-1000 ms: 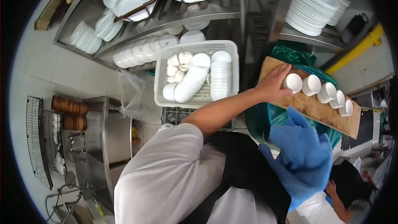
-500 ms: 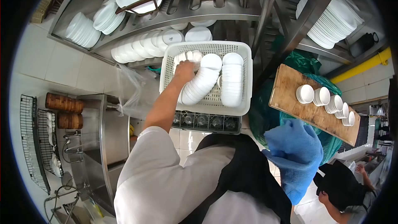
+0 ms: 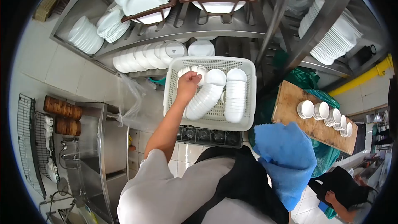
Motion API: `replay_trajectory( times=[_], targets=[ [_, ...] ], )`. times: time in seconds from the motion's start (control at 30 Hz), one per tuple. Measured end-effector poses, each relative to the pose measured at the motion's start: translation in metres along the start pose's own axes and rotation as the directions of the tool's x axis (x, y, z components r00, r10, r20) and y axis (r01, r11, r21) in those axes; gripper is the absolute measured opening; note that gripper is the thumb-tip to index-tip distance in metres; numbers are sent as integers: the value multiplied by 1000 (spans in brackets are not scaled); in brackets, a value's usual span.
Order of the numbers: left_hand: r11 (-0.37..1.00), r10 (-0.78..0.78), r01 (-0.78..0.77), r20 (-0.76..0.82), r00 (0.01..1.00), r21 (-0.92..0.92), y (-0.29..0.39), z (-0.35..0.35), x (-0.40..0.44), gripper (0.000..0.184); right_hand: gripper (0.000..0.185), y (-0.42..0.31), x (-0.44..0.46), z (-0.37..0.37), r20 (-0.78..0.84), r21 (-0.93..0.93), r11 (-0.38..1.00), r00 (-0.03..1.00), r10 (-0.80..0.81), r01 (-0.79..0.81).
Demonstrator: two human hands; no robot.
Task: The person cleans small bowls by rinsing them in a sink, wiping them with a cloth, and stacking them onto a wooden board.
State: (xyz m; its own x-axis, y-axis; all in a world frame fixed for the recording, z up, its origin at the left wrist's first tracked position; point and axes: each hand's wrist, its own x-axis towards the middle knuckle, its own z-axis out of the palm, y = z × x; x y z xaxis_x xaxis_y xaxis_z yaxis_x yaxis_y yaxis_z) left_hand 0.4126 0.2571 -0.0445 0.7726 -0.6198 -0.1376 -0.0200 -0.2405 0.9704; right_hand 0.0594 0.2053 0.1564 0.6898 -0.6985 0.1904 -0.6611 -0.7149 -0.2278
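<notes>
My left hand (image 3: 188, 86) is over the left part of a white perforated basket (image 3: 251, 116). Its thumb and fingers are pinched on a small white dish (image 3: 202, 75), partly covered by them. More small white dishes lie beside it. Next to them in the basket, a curved row of nested white bowls (image 3: 206, 99) and a straight row (image 3: 235, 99) rest on their sides. A blue cloth (image 3: 288, 157) hangs at the right of my body; my right hand does not show.
Short stacks of small white cups (image 3: 306, 109) stand on a wooden board (image 3: 286, 99) at the right. Steel shelves (image 3: 199, 37) hold plates behind the basket. A black glass rack (image 3: 207, 135) is under the basket. At lower right another person (image 3: 344, 191) is at work.
My left hand has left the cups on the board, reached into the basket and now pinches a small dish. The view has shifted, and the basket appears lower than before.
</notes>
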Motion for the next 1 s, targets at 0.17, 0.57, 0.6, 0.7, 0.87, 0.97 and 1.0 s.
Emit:
replay_trajectory(
  times=[0.17,0.57,0.6,0.7,0.87,0.97,1.0],
  targets=[
    [857,114,125,420,900,-500,54,94,-101,13,32,0,1,12,-139,0,1000,990,19,-19],
    [921,385,-208,683,621,-331,121,186,-210,33,22,90,-11,52,-321,426,842,815,483,-331],
    [890,455,-301,631,629,-342,118,188,-213,39,21,104,-13,62,-108,699,585,747,656,-412],
    [808,573,-485,639,513,-335,102,205,-225,50,19,86,-18,56,-240,452,785,789,565,-424],
    [837,539,-459,590,601,-297,88,227,-225,60,19,90,-26,76,-289,466,852,870,400,-238],
    [901,430,-251,652,624,-353,86,236,-205,60,20,53,-17,30,-329,557,811,849,413,-178],
    [919,344,-47,739,580,-392,86,238,-203,60,19,51,-19,26,-344,514,842,860,376,-162]
  ],
)
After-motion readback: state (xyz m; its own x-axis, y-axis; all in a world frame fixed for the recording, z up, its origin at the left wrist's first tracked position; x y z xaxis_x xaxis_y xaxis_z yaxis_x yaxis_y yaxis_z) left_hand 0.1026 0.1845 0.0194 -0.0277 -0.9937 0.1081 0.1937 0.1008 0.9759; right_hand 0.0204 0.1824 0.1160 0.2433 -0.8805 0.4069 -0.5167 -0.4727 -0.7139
